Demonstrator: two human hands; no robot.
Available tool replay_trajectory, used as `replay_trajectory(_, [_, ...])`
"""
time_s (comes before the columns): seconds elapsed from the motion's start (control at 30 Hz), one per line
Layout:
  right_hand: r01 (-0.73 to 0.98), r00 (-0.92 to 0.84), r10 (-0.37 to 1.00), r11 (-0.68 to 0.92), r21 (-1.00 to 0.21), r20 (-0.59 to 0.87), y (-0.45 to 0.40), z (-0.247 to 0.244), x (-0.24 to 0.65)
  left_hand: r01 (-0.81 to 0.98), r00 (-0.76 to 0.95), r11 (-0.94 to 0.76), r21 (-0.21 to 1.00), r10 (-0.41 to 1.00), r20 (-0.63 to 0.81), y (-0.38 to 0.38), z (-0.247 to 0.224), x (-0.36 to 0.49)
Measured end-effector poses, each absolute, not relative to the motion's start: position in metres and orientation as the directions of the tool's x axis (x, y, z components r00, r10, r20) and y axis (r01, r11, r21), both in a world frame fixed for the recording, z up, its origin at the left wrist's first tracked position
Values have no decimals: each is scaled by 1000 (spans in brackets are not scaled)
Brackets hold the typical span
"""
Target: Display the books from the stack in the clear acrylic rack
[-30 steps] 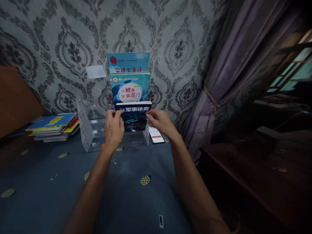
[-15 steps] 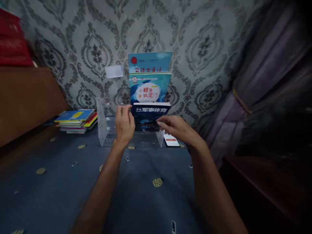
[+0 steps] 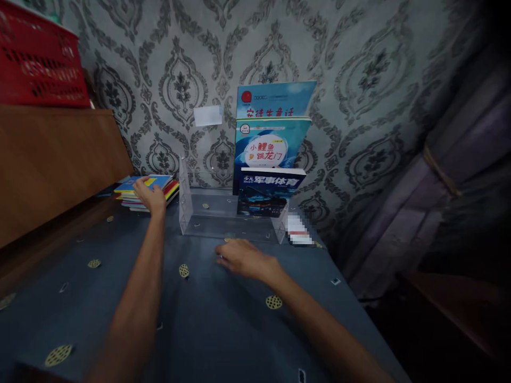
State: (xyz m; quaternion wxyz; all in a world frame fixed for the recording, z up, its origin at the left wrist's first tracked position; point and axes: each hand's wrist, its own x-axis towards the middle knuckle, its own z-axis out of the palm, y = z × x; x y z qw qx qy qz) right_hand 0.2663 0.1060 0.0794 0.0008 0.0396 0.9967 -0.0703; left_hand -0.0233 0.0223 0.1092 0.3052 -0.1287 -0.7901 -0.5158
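Observation:
My left hand [image 3: 150,196] is over the stack of books [image 3: 133,201] at the left, fingers apart on or just above its blue and yellow top book. My right hand [image 3: 243,259] hovers above the cloth in front of the clear rack [image 3: 211,226], fingers curled together; whether anything small is between them cannot be made out. On the rack's right side stand a dark blue book [image 3: 265,194] in front, a turquoise book [image 3: 275,135] behind it and a taller blue book [image 3: 275,98] at the back.
A phone [image 3: 299,231] lies right of the rack. The red basket [image 3: 43,64] sits on a brown wooden box [image 3: 59,159] at the left. A purple curtain [image 3: 403,213] hangs at the right. Patterned wallpaper stands behind, and a dark cloth [image 3: 207,330] covers the table.
Both hands have left the dark blue book, which stays in the rack. My left hand moved left to the stack; my right hand moved down and left. The view has turned leftward.

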Motion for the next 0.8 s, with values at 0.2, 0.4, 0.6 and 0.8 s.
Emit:
replay_trajectory(0.2, [20,-992,43,980,-196,116,61,26,239,592,-768,716,370,364,527,5,83,-56])
replay_trajectory(0.4, [37,-987,74,969,-243,143,66,6,234,595,-749,770,232,426,508,7,71,-72])
replay_trajectory(0.6, [43,-990,75,968,-247,120,65,13,235,554,-738,825,112,424,526,11,80,-79])
replay_trajectory(0.8, [41,-988,76,966,-255,132,67,5,231,600,-663,797,-68,543,515,0,83,-76])
